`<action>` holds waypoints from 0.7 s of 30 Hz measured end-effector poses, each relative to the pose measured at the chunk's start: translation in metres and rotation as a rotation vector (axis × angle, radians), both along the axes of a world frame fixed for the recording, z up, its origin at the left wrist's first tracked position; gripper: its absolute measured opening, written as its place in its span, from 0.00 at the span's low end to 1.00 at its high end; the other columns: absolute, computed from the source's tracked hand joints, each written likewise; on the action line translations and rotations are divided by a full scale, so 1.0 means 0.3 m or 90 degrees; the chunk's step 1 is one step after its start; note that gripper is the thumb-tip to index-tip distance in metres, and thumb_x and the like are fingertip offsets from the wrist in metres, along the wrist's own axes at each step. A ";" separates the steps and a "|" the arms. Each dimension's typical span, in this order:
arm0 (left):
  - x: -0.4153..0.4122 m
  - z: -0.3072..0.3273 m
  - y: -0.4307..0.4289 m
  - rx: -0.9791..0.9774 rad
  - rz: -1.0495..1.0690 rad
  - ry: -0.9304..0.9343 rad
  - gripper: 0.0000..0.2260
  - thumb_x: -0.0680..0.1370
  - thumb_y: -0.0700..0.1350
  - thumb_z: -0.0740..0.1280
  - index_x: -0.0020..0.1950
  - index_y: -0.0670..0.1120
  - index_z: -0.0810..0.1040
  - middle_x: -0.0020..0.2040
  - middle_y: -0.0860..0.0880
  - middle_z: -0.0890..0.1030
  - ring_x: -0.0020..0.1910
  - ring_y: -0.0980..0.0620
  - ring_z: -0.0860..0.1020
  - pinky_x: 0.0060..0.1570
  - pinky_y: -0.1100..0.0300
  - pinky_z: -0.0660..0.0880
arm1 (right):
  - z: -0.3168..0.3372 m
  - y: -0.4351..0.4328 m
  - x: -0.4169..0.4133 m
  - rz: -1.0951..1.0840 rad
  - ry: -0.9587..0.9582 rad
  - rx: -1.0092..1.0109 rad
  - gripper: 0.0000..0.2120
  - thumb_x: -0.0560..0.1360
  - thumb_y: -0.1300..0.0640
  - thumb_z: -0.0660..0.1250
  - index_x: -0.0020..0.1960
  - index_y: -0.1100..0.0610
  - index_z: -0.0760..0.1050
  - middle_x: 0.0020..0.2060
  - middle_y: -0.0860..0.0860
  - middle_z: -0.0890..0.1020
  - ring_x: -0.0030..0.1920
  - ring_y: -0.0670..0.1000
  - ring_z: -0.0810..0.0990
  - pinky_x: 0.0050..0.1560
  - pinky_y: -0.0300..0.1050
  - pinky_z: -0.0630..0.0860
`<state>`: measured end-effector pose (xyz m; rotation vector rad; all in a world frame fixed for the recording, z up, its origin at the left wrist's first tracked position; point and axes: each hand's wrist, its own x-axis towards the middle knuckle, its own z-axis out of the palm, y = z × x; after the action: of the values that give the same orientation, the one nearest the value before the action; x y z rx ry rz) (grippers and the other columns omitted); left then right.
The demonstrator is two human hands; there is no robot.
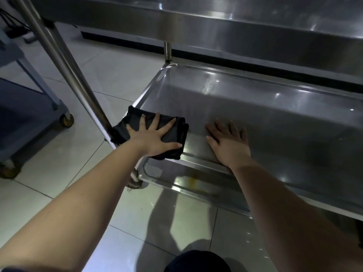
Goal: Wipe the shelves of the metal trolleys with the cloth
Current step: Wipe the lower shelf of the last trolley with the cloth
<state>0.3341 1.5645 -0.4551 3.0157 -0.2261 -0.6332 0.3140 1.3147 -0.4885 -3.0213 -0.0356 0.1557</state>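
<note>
A folded black cloth (172,132) lies on the near left corner of the metal trolley's middle shelf (265,114). My left hand (151,137) presses flat on the cloth with its fingers spread. To the right of the cloth, my right hand (228,144) rests flat on the bare shelf, fingers straight. The trolley's top shelf (196,20) hangs above, and part of the bottom shelf (176,179) shows below the near rim.
The trolley's slanted steel post (64,61) runs down just left of the cloth. A grey plastic cart (29,122) on castors stands on the tiled floor at the left. A dark knee (196,262) shows at the bottom edge.
</note>
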 end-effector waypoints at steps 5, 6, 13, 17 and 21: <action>-0.049 0.022 -0.053 0.016 0.022 0.024 0.38 0.70 0.79 0.51 0.73 0.74 0.33 0.79 0.55 0.31 0.77 0.35 0.33 0.66 0.23 0.39 | 0.021 0.008 -0.006 0.003 0.026 0.013 0.24 0.83 0.39 0.46 0.78 0.36 0.52 0.79 0.40 0.49 0.80 0.55 0.46 0.75 0.66 0.40; -0.051 0.026 -0.063 0.013 0.027 0.024 0.38 0.70 0.79 0.51 0.73 0.74 0.33 0.79 0.55 0.31 0.77 0.35 0.33 0.66 0.23 0.40 | 0.031 0.000 -0.006 0.024 0.034 0.025 0.23 0.83 0.41 0.47 0.78 0.37 0.53 0.80 0.41 0.50 0.80 0.54 0.46 0.75 0.66 0.41; -0.066 0.018 -0.089 0.017 0.030 -0.003 0.37 0.70 0.79 0.49 0.73 0.74 0.33 0.79 0.55 0.32 0.77 0.34 0.35 0.68 0.23 0.41 | 0.071 -0.444 -0.203 -0.012 0.060 -0.008 0.25 0.82 0.39 0.48 0.79 0.38 0.49 0.80 0.43 0.50 0.79 0.55 0.50 0.76 0.59 0.48; -0.095 0.015 -0.226 0.017 0.015 -0.005 0.38 0.70 0.79 0.49 0.73 0.73 0.32 0.79 0.54 0.32 0.76 0.32 0.34 0.66 0.21 0.40 | 0.043 -0.528 -0.250 -0.109 0.086 -0.051 0.26 0.80 0.33 0.42 0.76 0.31 0.41 0.79 0.38 0.44 0.79 0.60 0.43 0.72 0.71 0.39; -0.155 -0.009 -0.516 0.000 -0.075 -0.025 0.39 0.70 0.80 0.49 0.74 0.71 0.32 0.80 0.51 0.33 0.75 0.29 0.32 0.63 0.20 0.37 | 0.039 -0.549 -0.219 -0.142 0.086 0.023 0.23 0.82 0.37 0.42 0.77 0.32 0.46 0.79 0.36 0.46 0.79 0.58 0.41 0.71 0.71 0.36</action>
<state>0.2876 1.4097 -0.4579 3.0346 -0.4076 -0.5813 0.2483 1.1498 -0.4768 -2.9432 0.3050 0.3334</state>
